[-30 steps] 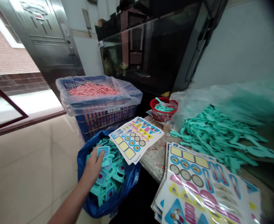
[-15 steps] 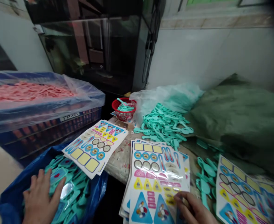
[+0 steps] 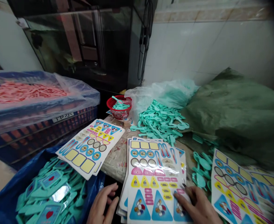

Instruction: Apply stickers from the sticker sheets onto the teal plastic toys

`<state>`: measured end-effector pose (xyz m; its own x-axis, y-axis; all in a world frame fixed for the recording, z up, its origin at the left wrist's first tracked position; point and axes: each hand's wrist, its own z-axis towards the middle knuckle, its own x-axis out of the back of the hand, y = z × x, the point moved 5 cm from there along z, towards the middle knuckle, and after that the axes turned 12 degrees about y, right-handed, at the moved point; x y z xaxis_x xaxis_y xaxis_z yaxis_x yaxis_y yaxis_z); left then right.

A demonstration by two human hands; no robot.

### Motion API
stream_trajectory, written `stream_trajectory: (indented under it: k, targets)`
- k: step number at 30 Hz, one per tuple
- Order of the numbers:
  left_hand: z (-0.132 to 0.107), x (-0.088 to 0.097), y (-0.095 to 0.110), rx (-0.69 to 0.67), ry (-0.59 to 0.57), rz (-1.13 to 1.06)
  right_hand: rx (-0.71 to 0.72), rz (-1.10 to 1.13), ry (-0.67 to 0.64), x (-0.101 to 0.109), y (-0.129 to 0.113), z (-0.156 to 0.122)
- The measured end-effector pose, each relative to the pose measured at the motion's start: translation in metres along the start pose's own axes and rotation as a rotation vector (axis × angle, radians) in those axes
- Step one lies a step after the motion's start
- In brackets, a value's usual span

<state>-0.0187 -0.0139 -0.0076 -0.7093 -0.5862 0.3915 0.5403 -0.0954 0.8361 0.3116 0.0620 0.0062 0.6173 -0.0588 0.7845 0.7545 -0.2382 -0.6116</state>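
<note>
A stack of colourful sticker sheets (image 3: 151,174) lies in front of me at the table's near edge. My right hand (image 3: 198,207) rests on the lower right corner of the top sheet, fingers curled and pinching at a sticker there. My left hand (image 3: 103,203) hovers at the stack's left edge, fingers loosely apart and holding nothing. To its left a blue plastic bag (image 3: 15,186) is full of teal plastic pieces (image 3: 50,193), some with red stickers.
Another sticker sheet (image 3: 90,146) overhangs the bag. More sheets (image 3: 239,186) lie at right. A pile of teal spoons (image 3: 162,121) spills from a clear bag, near a red basket (image 3: 119,107). A blue crate of pink pieces (image 3: 34,93) stands left; a green sack (image 3: 239,115) right.
My left hand has left the teal pieces in the blue bag and come right to the sticker stack. My view swung right from the bag to the table; my right hand came into view.
</note>
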Motion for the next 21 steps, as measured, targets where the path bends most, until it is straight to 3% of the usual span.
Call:
stream_trajectory:
  k: [6, 11, 17, 21]
  targets:
    - [0.002, -0.006, 0.012, 0.053, -0.106, -0.028, 0.097, 0.039, 0.147, 0.005, -0.007, 0.002]
    - [0.003, -0.007, 0.021, 0.034, -0.131, -0.05, 0.146, 0.097, 0.186, 0.016, -0.015, 0.0]
    - [0.006, -0.006, 0.014, -0.063, -0.174, 0.036, 0.124, 0.161, 0.235, 0.045, -0.019, -0.007]
    - [0.005, -0.007, 0.008, -0.056, -0.164, 0.027, 0.075, 0.2, 0.293, 0.073, -0.006, -0.012]
